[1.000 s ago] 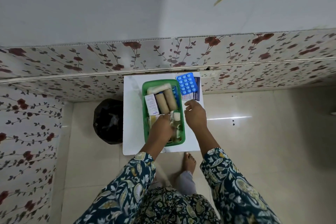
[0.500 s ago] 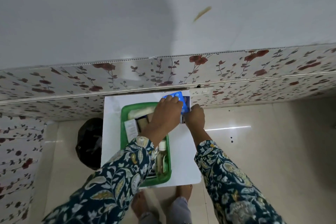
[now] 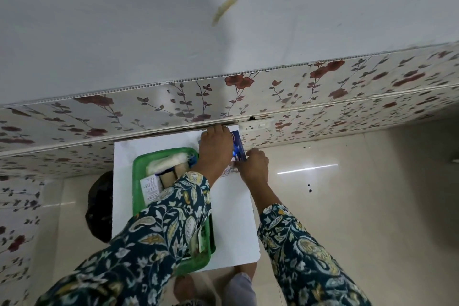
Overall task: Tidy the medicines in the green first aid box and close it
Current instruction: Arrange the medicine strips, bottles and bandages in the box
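The green first aid box (image 3: 138, 182) lies open on a small white table (image 3: 233, 218), and my left sleeve hides most of it. Inside it I see a white gauze roll (image 3: 166, 163), brown bandage rolls (image 3: 171, 178), a white carton (image 3: 150, 188) and a small bottle (image 3: 200, 241). My left hand (image 3: 215, 149) reaches past the box's far right corner and closes over the blue blister pack, which is almost hidden. Right beside it, my right hand (image 3: 253, 165) pinches a dark blue packet (image 3: 238, 143). A white printed strip (image 3: 227, 171) pokes out beneath.
The table stands against a wall with a floral panel (image 3: 248, 102). A black bag (image 3: 99, 206) sits on the tiled floor left of the table. My feet (image 3: 238, 281) show under the table's near edge.
My left hand left the box and moved to the far right corner onto the blister pack. My right hand slid forward to the dark blue packet. The view tilted up toward the wall.
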